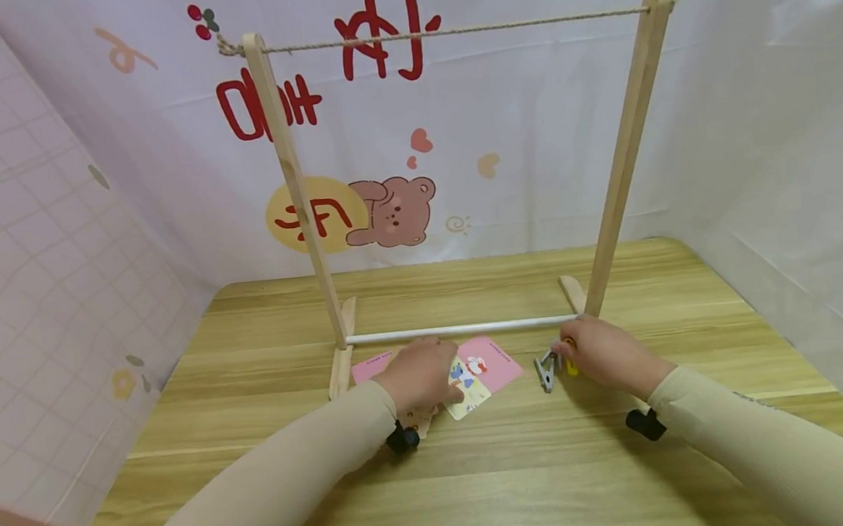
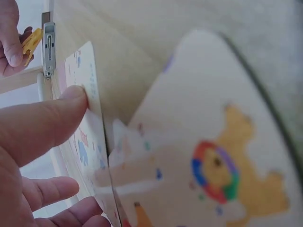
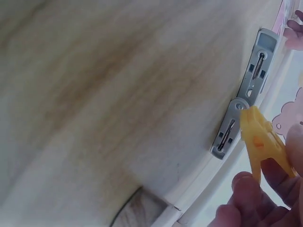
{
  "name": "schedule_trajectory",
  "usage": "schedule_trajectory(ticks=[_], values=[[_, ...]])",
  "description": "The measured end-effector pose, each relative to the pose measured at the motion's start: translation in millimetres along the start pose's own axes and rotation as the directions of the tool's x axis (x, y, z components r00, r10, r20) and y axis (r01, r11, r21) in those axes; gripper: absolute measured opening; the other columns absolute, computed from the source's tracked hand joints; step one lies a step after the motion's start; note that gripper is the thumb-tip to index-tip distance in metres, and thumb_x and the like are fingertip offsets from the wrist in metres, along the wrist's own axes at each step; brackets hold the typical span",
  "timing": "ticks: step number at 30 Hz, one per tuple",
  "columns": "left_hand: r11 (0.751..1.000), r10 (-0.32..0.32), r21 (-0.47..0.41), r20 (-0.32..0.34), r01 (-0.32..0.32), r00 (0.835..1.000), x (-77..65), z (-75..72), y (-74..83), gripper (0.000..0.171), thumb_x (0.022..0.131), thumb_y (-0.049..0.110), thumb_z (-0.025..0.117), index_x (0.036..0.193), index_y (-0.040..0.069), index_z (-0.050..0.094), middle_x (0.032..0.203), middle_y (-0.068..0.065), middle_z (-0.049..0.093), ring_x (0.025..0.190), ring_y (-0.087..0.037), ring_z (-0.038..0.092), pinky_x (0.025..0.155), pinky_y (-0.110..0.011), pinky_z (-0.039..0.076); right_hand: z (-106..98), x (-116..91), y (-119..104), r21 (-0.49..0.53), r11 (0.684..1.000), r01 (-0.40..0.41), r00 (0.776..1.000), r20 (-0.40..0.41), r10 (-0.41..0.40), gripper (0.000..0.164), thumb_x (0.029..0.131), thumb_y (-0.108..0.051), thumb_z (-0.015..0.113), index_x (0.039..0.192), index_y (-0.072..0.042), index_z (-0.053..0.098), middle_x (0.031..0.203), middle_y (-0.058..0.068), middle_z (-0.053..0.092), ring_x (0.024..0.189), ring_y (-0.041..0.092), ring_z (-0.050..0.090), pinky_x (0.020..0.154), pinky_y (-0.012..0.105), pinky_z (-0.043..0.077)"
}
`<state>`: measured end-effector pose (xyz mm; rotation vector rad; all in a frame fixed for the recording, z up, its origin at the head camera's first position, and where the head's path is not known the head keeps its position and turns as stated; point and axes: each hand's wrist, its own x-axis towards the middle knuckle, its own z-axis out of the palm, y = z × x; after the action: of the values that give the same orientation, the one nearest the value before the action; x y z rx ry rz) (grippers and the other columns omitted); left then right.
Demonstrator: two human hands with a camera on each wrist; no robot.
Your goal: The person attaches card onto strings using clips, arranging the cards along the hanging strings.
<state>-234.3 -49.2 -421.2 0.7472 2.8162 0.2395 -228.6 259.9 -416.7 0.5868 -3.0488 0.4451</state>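
My left hand (image 1: 419, 373) is over several printed cards lying on the table. Its thumb rests on a pale yellow card (image 1: 467, 389) with small blue figures, while the other fingers are spread apart in the left wrist view. That card overlaps a pink card (image 1: 498, 362). Close to the left wrist camera, another card (image 2: 258, 179) shows an orange animal and a coloured ring. My right hand (image 1: 610, 351) pinches a yellow clothespin (image 3: 262, 139) by its handle end. Right beside it lie two grey clothespins, one (image 3: 229, 130) overlapping the other (image 3: 258, 66).
Behind the hands stands a wooden frame with a left post (image 1: 294, 182) and a right post (image 1: 626, 153). A rope (image 1: 461, 30) runs between the post tops, and a white rod (image 1: 465, 328) joins them low down. A printed cloth (image 1: 552, 118) hangs behind the wooden table (image 1: 502, 490).
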Motion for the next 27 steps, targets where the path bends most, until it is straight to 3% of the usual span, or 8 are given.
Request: schedule_trajectory(ticks=[5, 13, 19, 22, 25, 27], values=[[0.997, -0.018, -0.070, 0.008, 0.018, 1.000, 3.2, -0.9, -1.9, 0.082, 0.085, 0.043, 0.088, 0.152, 0.010, 0.053, 0.149, -0.006, 0.061, 0.140, -0.030, 0.052, 0.115, -0.043, 0.046, -1.7, 0.0, -0.5, 0.090, 0.996, -0.027, 1.000, -0.010, 0.028, 0.019, 0.099, -0.022, 0.074, 0.088, -0.011, 0.064, 0.084, 0.003, 0.059, 0.072, 0.015, 0.052, 0.064, 0.030, 0.044], [0.974, -0.025, -0.226, -0.004, 0.024, 1.000, 2.7, -1.7, -5.9, 0.079, 0.084, 0.034, 0.091, 0.151, 0.011, 0.054, 0.133, -0.003, 0.063, 0.114, -0.017, 0.056, 0.099, -0.037, 0.051, -5.5, 0.0, -2.9, 0.219, 0.975, -0.046, 0.998, -0.027, 0.053, 0.017, 0.095, -0.019, 0.079, 0.096, -0.006, 0.067, 0.090, 0.006, 0.067, 0.077, 0.016, 0.062, 0.066, 0.031, 0.050], [0.930, -0.051, -0.363, 0.015, 0.053, 0.999, 2.3, -4.6, -12.8, 0.074, 0.087, 0.025, 0.088, 0.151, 0.010, 0.054, 0.151, -0.015, 0.055, 0.129, -0.028, 0.058, 0.106, -0.043, 0.051, -2.6, 0.6, -1.4, 0.231, 0.973, -0.027, 0.997, -0.062, 0.043, 0.007, 0.099, -0.008, 0.071, 0.102, -0.002, 0.069, 0.096, 0.009, 0.070, 0.083, 0.018, 0.067, 0.072, 0.035, 0.056], [0.910, -0.075, -0.408, 0.023, 0.078, 0.997, 2.0, -6.1, -16.6, 0.067, 0.088, 0.025, 0.087, 0.147, 0.012, 0.058, 0.150, -0.016, 0.055, 0.128, -0.030, 0.059, 0.105, -0.045, 0.052, -0.8, 0.9, -0.5, 0.227, 0.974, -0.008, 0.995, -0.093, 0.030, 0.003, 0.098, -0.005, 0.068, 0.097, -0.004, 0.070, 0.093, 0.007, 0.069, 0.080, 0.015, 0.064, 0.071, 0.032, 0.054], [0.893, -0.086, -0.441, 0.030, 0.090, 0.996, 0.8, -7.5, -20.2, 0.061, 0.089, 0.026, 0.086, 0.143, 0.013, 0.059, 0.140, -0.013, 0.059, 0.114, -0.024, 0.061, 0.098, -0.041, 0.053, 0.4, 0.8, -0.5, 0.236, 0.972, -0.002, 0.994, -0.104, 0.027, 0.007, 0.099, -0.008, 0.069, 0.094, -0.005, 0.072, 0.087, 0.004, 0.069, 0.075, 0.012, 0.060, 0.067, 0.029, 0.051], [0.872, -0.080, -0.480, 0.041, 0.090, 0.996, -0.6, -8.5, -22.0, 0.058, 0.091, 0.024, 0.084, 0.142, 0.013, 0.059, 0.131, -0.012, 0.062, 0.102, -0.021, 0.064, 0.086, -0.037, 0.055, 0.7, 0.1, -0.9, 0.254, 0.967, -0.015, 0.994, -0.101, 0.042, 0.010, 0.100, -0.013, 0.069, 0.094, -0.007, 0.074, 0.084, 0.001, 0.068, 0.072, 0.011, 0.057, 0.064, 0.027, 0.048]])
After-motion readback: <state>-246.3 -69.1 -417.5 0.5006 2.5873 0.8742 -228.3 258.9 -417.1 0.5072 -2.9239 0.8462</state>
